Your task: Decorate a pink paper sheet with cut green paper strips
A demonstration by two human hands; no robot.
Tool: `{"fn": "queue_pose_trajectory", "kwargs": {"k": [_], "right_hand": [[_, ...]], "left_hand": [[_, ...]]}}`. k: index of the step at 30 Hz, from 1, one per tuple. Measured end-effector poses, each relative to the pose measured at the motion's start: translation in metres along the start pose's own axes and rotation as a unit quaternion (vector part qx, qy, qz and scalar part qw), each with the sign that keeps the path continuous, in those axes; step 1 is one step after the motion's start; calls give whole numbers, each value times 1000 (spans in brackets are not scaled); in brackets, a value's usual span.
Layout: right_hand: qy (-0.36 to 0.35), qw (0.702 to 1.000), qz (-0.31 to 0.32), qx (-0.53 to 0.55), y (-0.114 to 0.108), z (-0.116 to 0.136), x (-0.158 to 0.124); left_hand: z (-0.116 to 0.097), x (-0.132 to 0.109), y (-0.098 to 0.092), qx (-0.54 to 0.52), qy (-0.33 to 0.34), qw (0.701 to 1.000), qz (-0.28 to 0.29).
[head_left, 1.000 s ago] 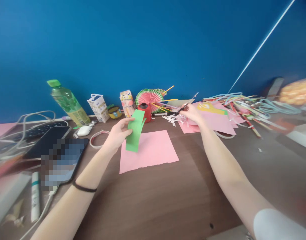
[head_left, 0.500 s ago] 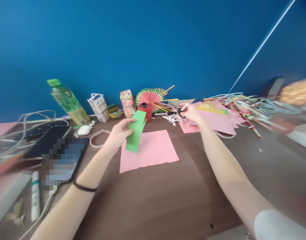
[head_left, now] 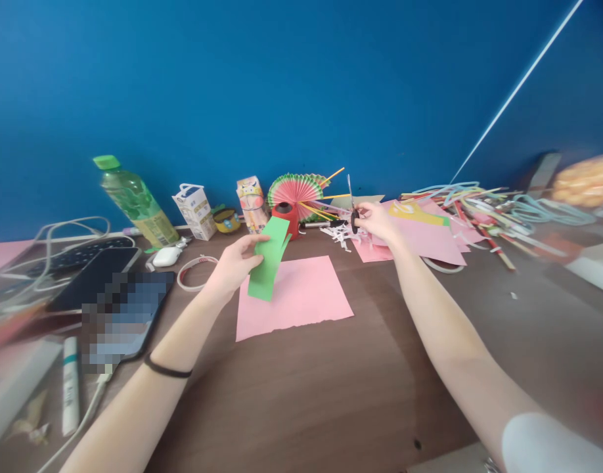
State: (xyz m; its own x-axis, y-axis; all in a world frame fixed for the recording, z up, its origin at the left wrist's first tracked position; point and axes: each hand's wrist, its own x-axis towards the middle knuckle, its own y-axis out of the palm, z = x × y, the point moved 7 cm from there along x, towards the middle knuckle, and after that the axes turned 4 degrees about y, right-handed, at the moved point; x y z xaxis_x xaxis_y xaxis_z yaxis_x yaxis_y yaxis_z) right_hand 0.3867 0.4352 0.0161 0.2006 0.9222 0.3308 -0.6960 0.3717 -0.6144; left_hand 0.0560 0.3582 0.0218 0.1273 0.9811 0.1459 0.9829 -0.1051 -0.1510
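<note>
My left hand (head_left: 237,263) pinches a green paper strip (head_left: 268,266) between thumb and fingers. A slit runs down from the strip's upper right edge. Under the strip, a sheet of pink paper (head_left: 311,292) with a rough front edge lies on the brown desk. Farther back and to the right, my right hand (head_left: 375,222) grips a pair of scissors (head_left: 354,217) by the black handles, blades pointing up. White paper scraps (head_left: 339,235) lie just left of the scissors, near a red and green folded paper fan (head_left: 295,197) and a red container (head_left: 288,220).
Pink sheets (head_left: 424,240) and a pile of colored strips (head_left: 498,223) lie at right. Along the blue wall stand a green bottle (head_left: 136,203), a white carton (head_left: 196,211) and a decorated box (head_left: 252,205). A tape roll (head_left: 190,288) and a phone (head_left: 154,309) lie at left.
My right hand has lifted the scissors from beside the white scraps and turned them so the blades point upward. My left hand and the green strip have barely moved.
</note>
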Motion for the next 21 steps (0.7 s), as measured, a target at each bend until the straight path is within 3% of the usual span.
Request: {"fn": "queue_pose_trajectory", "kwargs": {"k": [6, 11, 16, 21], "right_hand": [[-11, 998, -67, -15, -7, -3, 1], [32, 994, -14, 107, -4, 1, -2], [65, 966, 43, 246, 8, -1, -4], [76, 966, 53, 243, 14, -10, -3]], "left_hand": [[-2, -1, -1, -6, -3, 1000, -11], [0, -1, 0, -5, -10, 1000, -10], [1, 0, 0, 18, -11, 1000, -6], [1, 1, -1, 29, -9, 1000, 0]]}}
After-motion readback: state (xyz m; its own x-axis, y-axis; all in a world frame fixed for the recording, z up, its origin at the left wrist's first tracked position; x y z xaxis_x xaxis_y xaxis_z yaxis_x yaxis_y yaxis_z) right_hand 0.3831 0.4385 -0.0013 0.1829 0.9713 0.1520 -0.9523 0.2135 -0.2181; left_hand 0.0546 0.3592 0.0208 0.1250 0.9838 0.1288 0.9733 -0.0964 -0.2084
